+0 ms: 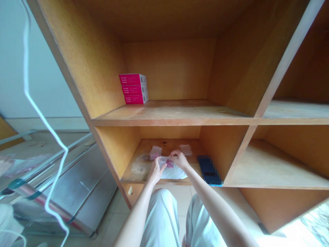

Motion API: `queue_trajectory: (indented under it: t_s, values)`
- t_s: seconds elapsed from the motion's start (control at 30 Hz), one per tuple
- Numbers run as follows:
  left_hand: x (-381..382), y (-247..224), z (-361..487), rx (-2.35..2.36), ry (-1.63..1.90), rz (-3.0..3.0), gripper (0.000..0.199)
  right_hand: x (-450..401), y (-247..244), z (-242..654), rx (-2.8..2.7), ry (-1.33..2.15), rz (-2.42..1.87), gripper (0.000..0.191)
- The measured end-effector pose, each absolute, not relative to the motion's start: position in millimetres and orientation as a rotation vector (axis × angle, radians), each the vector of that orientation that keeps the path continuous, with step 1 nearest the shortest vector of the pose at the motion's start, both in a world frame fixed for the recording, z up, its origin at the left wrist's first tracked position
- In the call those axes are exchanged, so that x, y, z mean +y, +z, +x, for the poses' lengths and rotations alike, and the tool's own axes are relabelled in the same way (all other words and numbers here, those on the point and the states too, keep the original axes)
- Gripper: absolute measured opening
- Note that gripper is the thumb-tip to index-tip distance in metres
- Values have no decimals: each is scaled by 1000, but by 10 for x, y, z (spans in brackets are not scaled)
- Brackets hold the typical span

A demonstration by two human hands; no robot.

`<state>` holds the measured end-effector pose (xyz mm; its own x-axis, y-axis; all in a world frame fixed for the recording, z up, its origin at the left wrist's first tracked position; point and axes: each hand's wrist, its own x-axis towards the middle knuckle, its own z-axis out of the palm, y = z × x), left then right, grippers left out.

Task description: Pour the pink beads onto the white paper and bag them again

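On the lower shelf, a white sheet [174,173] bears a small pile of dark pink pieces [170,164]. My left hand [155,170] is closed around a small clear item [162,160], perhaps a bag or cup, at the sheet's left edge. Fingers pinched together, my right hand [179,159] is just above and right of the pile; anything between the fingertips is too small to make out. Behind my left hand lies a clear bag [155,152] with pink pieces in its lower part. Another clear bag [186,150], seemingly flat, lies behind my right hand.
A dark blue flat object [209,170] lies at the lower shelf's right side. Three stacked pink boxes [133,90] stand on the upper shelf. At the left are a metal cart [77,185], a hanging white cable [42,118] and part of another person's hand [5,164].
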<state>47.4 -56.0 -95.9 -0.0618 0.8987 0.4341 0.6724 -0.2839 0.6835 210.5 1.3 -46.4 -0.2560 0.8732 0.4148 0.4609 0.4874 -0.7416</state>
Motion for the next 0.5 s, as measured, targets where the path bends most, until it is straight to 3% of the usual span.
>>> queue_trajectory:
  t_s: [0.27, 0.5]
  values:
    - [-575, -917, 484, 1715, 1228, 1929, 51, -70, -284, 1913, -2022, 682, -873, 15]
    - [-565, -939, 486, 1724, 1253, 1952, 51, 21, -497, 2098, -2042, 530, -1220, 17]
